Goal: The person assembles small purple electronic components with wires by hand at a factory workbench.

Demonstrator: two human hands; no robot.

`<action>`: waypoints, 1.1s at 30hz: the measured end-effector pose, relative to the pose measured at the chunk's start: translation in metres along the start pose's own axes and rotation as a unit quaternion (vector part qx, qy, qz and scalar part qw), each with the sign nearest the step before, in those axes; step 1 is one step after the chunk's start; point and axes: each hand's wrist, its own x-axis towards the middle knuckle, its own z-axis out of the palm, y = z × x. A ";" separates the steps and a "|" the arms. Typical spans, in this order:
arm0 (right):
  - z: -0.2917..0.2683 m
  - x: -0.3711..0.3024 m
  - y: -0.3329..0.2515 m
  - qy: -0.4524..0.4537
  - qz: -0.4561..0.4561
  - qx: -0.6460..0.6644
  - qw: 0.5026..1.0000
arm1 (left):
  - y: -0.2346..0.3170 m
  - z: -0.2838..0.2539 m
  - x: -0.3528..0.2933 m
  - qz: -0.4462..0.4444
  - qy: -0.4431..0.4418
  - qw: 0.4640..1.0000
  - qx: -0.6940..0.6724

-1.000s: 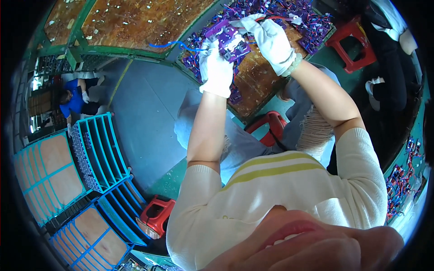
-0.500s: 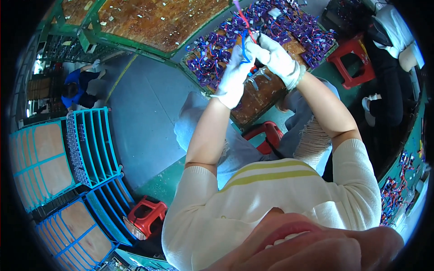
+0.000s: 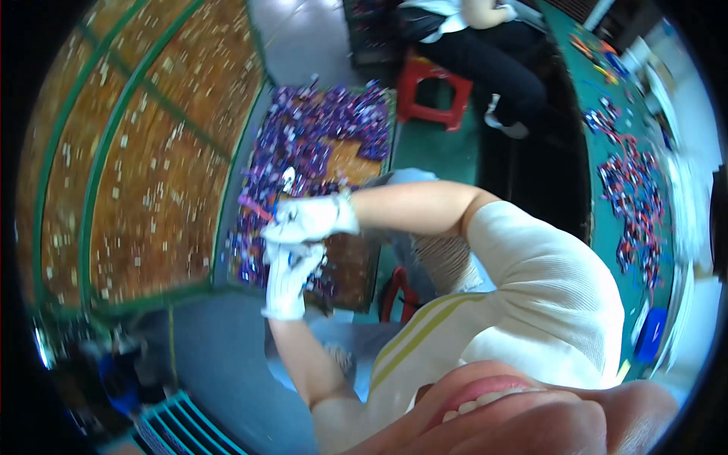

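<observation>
Both of my hands wear white gloves and are closed together over the near left part of a wooden work surface [image 3: 350, 269]. My right hand [image 3: 315, 218] comes in from the right, its fingers wrapped round a pink-red wire [image 3: 255, 207] whose end sticks out to the left. My left hand [image 3: 287, 284] lies just below it, fingers closed against the right hand at the wires; motion blur hides the exact grip. Around and beyond the hands lies a dense spread of purple circuit boards [image 3: 318, 114] with wires attached.
A green-framed wooden table [image 3: 159, 189] stands at the left. A red stool [image 3: 436, 92] and a seated person [image 3: 485, 61] are beyond the boards. On a green bench [image 3: 607, 288] at the right lie bundled wired parts [image 3: 633, 197]. A turquoise rack [image 3: 193, 425] stands at lower left.
My view has swung to the right, so the boards and hands now appear further left and the green bench shows more. My hands remain together at the wires.
</observation>
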 end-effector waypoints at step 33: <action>0.009 0.008 0.042 0.244 -0.056 -0.474 0.844 | -0.031 -0.006 0.026 -0.094 0.148 0.805 -0.567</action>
